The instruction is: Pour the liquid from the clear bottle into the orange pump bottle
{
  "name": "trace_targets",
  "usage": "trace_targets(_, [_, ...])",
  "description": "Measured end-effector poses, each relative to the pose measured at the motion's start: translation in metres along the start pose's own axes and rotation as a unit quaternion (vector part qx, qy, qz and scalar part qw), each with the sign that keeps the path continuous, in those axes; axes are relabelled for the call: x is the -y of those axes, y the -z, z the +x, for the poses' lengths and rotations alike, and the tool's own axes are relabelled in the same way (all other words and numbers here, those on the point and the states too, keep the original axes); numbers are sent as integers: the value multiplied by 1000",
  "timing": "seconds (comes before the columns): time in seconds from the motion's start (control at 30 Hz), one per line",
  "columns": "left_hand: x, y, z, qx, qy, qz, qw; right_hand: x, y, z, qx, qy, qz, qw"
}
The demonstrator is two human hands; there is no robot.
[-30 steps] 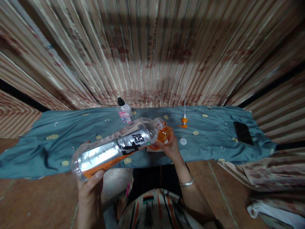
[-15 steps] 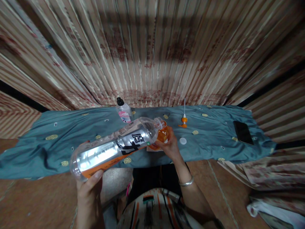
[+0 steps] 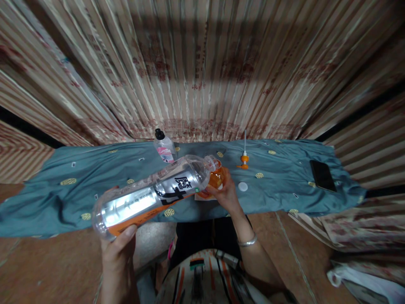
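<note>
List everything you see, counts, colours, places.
large bottle: one, clear, silver label, in left hand
small bottle: one, orange, in right hand
capped bottle: one, clear, behind large bottle
pump: one, orange-white, right of small bottle
disc: one, white, nearer than pump
phone: one, black, cloth's right end
cloth: one, teal, across middle
curtains: unclear, striped beige, around
floor: one, brown, below
bundle: one, white, lower right
bracelet: one, silver, right wrist
shirt: one, striped, bottom centre
hands: two, bare, gripping bottles
</note>
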State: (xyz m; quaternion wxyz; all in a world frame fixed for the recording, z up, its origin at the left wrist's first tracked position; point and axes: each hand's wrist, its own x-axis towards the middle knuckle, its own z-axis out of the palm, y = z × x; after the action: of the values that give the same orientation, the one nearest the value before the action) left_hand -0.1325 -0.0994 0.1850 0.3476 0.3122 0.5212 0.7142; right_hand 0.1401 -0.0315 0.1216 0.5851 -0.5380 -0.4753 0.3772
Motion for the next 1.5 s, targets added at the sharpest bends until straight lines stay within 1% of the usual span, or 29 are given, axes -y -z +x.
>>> trace_targets(0.17, [4,3,0,1,-2,2,1000,1,-1,0,-2,7,-3,1000])
trace_targets(0.43, [-7,-7,0,13,-6,-5,1000,0,0,0,-1,5,-3,1000])
trace_targets(0.7, [7,6,0,5,-7,13,1000,0,0,0,-9,13,-25,1000])
trace_targets(0.83, [9,8,3,10,-12,10,1000,-2,0,0,-9,13,-28,1000])
trace_targets(0.93, [7,5,4,12,-9,6,1000,-3,0,-1,-4,7,-19,1000])
trace_targets(1.17, [-7,-6,3,17,-8,-10,1000,-1,1,0,-4,4,-15,1000])
trace_targets(1.3, [-5,-5,4,10,-13,-10,1000,-2,1,0,-5,0,-16,1000])
trace_targets(1.5, [-5,-5,5,15,-17,-18,1000,-1,0,1,-8,6,-15,1000])
